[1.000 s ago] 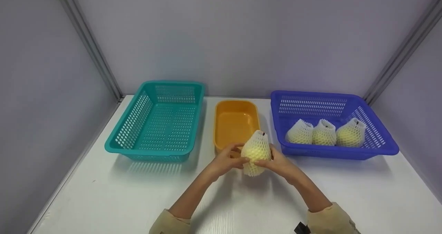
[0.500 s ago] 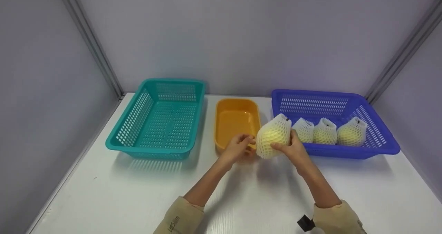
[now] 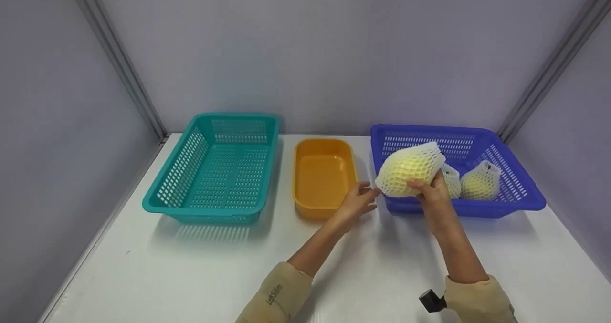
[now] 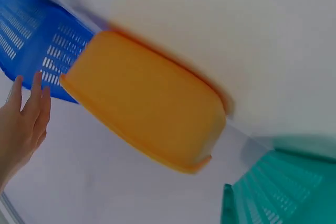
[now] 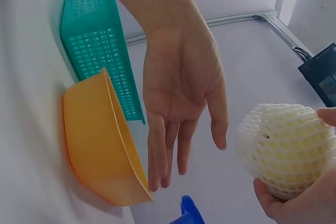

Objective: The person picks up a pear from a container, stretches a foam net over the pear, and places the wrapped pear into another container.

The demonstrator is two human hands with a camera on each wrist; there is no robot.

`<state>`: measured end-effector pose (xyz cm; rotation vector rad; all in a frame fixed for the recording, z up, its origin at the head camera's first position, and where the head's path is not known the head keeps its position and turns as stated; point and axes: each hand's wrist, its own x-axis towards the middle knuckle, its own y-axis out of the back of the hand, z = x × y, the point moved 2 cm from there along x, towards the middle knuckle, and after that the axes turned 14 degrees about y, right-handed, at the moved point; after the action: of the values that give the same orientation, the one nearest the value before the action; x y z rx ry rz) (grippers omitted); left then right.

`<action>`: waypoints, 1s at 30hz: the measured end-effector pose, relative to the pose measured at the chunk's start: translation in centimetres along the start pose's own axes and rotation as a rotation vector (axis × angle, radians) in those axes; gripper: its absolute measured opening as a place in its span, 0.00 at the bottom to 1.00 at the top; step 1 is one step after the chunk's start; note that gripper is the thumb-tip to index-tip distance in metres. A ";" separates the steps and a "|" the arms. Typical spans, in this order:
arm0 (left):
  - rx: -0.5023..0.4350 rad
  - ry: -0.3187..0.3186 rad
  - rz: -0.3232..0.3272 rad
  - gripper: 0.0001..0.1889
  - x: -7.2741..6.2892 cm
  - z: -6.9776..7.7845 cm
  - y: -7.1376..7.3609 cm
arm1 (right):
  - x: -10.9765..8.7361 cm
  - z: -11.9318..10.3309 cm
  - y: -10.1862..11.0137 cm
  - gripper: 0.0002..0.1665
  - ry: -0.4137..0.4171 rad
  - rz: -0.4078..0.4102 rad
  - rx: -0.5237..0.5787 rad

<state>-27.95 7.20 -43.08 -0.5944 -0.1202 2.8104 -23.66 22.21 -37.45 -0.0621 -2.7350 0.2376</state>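
Observation:
My right hand (image 3: 435,196) grips a pear in a white foam net (image 3: 409,170), tilted with its narrow end to the upper right, above the front left of the purple-blue basket (image 3: 477,208). In the right wrist view, thumb and fingers sit on both sides of the netted pear (image 5: 289,150). My left hand (image 3: 357,203) holds nothing. Its fingers are loosely extended near the pear's lower end, and the right wrist view shows that left hand (image 5: 181,80) apart from the pear. More netted pears (image 3: 480,182) stand in the basket, partly hidden by the held one.
An orange tub (image 3: 324,206) with nothing in it stands between the baskets, just beyond my left hand. A teal basket (image 3: 210,212), also bare inside, is at the left. All rest on a white table (image 3: 191,275) against grey panels (image 3: 305,56).
Both hands were on the pear at first. My left hand let go and followed to the right, while my right hand carried the pear right and over the purple-blue basket, tilting it.

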 end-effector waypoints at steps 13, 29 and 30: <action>-0.224 0.057 0.044 0.29 3.8 -2.1 -3.3 | 0.4 -0.2 1.1 0.24 0.040 0.055 0.128; -0.398 0.150 0.021 0.24 3.9 -1.6 -4.3 | 3.5 -0.9 2.3 0.19 0.007 0.085 0.139; -0.403 0.153 0.020 0.25 3.9 -1.5 -4.3 | 3.9 -0.9 2.4 0.19 -0.006 0.087 0.117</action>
<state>-29.72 12.42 -45.39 -0.8976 -0.6628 2.7597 -26.86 24.99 -35.56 -0.1487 -2.7217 0.4227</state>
